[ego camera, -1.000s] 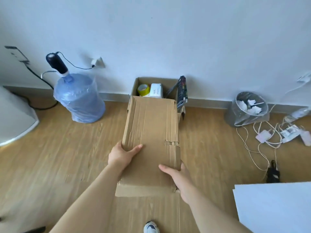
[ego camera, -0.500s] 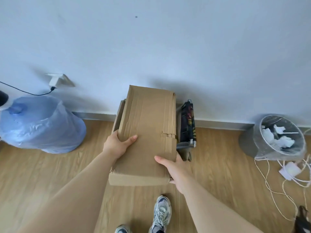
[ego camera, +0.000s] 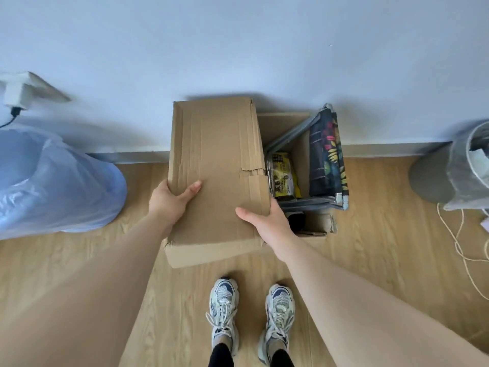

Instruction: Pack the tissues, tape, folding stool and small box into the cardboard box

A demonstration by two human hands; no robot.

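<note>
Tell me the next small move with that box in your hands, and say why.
Probably shift the small box rightward and lower it into the open cardboard box. Both the left hand and right hand grip it, to the left of the opening, where the folding stool and a yellow packet already sit.

The held cardboard piece (ego camera: 215, 178) has shifted left, uncovering the folding stool (ego camera: 327, 154) and a yellow packet (ego camera: 283, 174).

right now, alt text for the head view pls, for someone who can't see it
Both hands, left hand and right hand, grip a cardboard flap over an open cardboard box by the wall. A folding stool and a yellow packet show inside.
</note>
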